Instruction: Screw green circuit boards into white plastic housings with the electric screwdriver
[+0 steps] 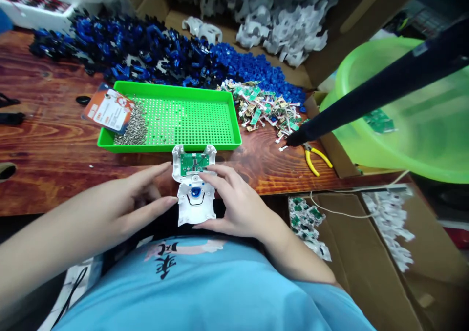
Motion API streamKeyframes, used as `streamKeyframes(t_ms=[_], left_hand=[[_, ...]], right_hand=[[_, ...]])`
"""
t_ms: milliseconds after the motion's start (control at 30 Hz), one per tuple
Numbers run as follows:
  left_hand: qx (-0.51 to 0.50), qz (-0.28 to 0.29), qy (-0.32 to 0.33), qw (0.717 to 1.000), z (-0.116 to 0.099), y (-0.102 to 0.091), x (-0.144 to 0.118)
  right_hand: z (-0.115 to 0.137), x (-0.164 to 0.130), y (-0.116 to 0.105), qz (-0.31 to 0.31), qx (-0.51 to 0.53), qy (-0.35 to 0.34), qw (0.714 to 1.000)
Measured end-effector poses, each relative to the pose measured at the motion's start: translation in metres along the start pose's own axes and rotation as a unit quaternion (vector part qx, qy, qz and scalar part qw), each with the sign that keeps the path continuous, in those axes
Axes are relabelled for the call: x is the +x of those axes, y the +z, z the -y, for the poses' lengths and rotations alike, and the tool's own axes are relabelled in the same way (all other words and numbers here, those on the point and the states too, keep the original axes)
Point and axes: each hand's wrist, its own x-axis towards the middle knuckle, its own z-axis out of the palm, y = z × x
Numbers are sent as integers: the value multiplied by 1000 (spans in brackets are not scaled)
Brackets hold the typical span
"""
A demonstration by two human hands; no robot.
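Green tray (220, 121) of screws (134, 128), blue parts heap (154, 52), yellow pliers (318, 159), green basin (421, 121)

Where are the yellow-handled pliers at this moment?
In the head view, the yellow-handled pliers lie on the wooden table near its right edge, just below the heap of small circuit boards and right of the green tray.

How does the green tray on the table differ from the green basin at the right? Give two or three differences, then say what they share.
The green tray is rectangular, flat and opaque bright green, while the green basin is round, deep and a paler, translucent green. The tray has a perforated floor with small metal screws piled at its left end; the basin holds a green circuit board. The tray lies on the wooden table; the basin sits beyond its right edge. Both are green plastic containers holding parts.
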Motion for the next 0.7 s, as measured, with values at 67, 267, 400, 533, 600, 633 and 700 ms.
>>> streamKeyframes(t_ms=[67,267,400,533,600,633,700], left_hand=[[82,-69,47,993,-4,-18,2],[301,-243,8,922,-36,-76,60],[326,-211,12,921,-42,-112,115],[316,-180,-12,931,-35,-136,158],[310,-151,-29,938,-31,-142,175],[308,-140,-37,940,-28,-142,183],[306,-129,-53,942,-23,-140,195]], right_hand=[[-1,-1,5,-8,-15,-8,1000],[-1,-3,5,-5,-32,7,999],[-1,-6,0,16,-25,10,999],[-5,-15,-4,0,-25,-13,1000],[-9,-20,-8,-36,-12,-35,999],[-11,-22,-11,-66,-8,-33,997],[-15,-22,-17,-152,-6,3,988]])
